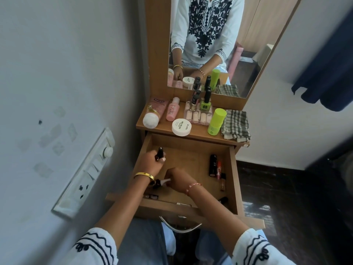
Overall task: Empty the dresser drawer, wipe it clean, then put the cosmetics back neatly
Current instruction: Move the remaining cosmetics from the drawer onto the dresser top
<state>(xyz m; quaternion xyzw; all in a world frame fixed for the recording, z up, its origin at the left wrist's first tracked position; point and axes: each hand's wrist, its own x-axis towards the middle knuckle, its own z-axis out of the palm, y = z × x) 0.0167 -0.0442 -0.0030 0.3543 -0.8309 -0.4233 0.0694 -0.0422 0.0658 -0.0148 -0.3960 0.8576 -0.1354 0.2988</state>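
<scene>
White embroidered sleeves (91, 249) nearest the camera, both forearms reaching into the open drawer (234, 180). Left hand (152, 163) grips a dark nail polish bottle (160, 152) upright, at the drawer's left side. Right hand (176, 179) pinches a small white-capped bottle (164, 181) near the front left. Lipsticks (216, 167) lie along the drawer's right wall. Dresser top (198, 133) holds a white jar (181, 127), pink tubes (172, 109), green bottles (216, 120) and a checked cloth (236, 124).

Tan wood drawer (188, 155) holds black and red lipsticks (216, 166) by its right wall; on the dresser top (198, 133) — pink tubes (166, 111), lime-green bottles (216, 121), a white jar (181, 127), a green-and-white checked cloth (236, 124).
</scene>
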